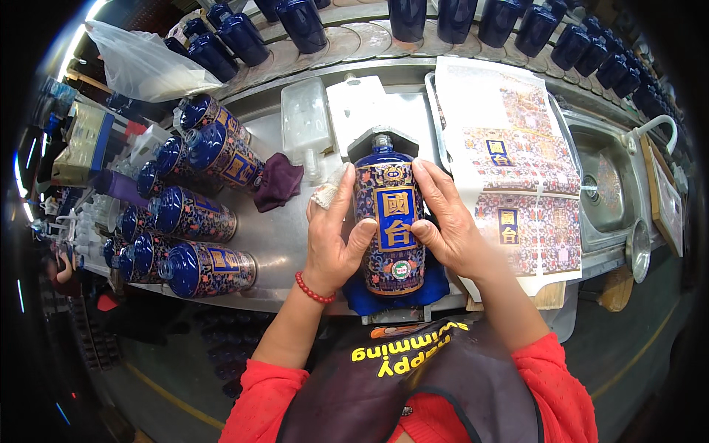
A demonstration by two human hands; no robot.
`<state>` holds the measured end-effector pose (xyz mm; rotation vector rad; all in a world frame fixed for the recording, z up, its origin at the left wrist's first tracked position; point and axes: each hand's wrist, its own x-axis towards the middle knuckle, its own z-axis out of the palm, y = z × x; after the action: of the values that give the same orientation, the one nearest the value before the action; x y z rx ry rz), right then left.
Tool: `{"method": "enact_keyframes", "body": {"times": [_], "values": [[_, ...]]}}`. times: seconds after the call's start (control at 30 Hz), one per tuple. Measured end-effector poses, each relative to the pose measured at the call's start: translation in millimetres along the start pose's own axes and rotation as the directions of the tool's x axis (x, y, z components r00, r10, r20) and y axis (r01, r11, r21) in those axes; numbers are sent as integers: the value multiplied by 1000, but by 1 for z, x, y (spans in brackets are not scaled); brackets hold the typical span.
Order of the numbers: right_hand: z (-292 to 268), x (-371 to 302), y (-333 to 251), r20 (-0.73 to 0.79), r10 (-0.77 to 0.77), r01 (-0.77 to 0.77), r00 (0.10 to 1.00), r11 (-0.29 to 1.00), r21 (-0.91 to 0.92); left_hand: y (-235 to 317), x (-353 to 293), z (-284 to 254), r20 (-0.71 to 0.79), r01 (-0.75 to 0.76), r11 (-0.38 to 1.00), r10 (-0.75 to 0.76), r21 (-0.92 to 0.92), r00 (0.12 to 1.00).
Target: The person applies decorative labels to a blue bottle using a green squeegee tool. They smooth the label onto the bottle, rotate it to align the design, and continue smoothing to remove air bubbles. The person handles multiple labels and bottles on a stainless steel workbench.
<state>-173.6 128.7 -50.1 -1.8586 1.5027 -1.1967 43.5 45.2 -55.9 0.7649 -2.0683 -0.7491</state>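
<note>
A dark blue bottle (380, 258), its body covered in a colourful floral pattern with a blue and gold label panel, lies between my hands with its neck pointing away from me. Its neck sits at a notched holder, and a blue cloth (362, 299) shows under its base. My left hand (332, 236) presses along the bottle's left side, thumb over the front edge; something whitish is wrapped around a finger. From the right side my right hand (450, 229) grips it the same way, thumb on the front. Both hands are closed around the bottle.
Several similar patterned bottles (210, 272) lie on the metal bench at left, beside a dark purple cloth (279, 181). Printed floral label sheets (491, 199) spread at right, before a sink (609, 203). Plain blue bottles (301, 26) stand on a curved conveyor (354, 40) behind.
</note>
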Motion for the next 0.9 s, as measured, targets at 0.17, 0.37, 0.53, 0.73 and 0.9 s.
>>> {"method": "enact_keyframes", "body": {"times": [0.17, 0.37, 0.53, 0.73, 0.9], "values": [[-1, -1, 1, 8, 1, -1, 1000, 1000, 13, 2, 1, -1, -13, -44, 999, 44, 14, 999], [-2, -2, 0, 23, 5, -6, 1000, 999, 44, 6, 2, -3, 31, -13, 1000, 14, -18, 999], [-3, -5, 1, 11, -15, 14, 1000, 997, 82, 8, -3, -6, 36, -32, 999, 33, -34, 999], [-7, -12, 6, 46, 38, -42, 998, 994, 99, 35, -37, -18, 219, -101, 966, 49, 236, 975], [-4, -13, 4, 35, 12, -17, 999, 986, 167, 27, -63, -1, 194, -92, 941, 28, 326, 981]]}}
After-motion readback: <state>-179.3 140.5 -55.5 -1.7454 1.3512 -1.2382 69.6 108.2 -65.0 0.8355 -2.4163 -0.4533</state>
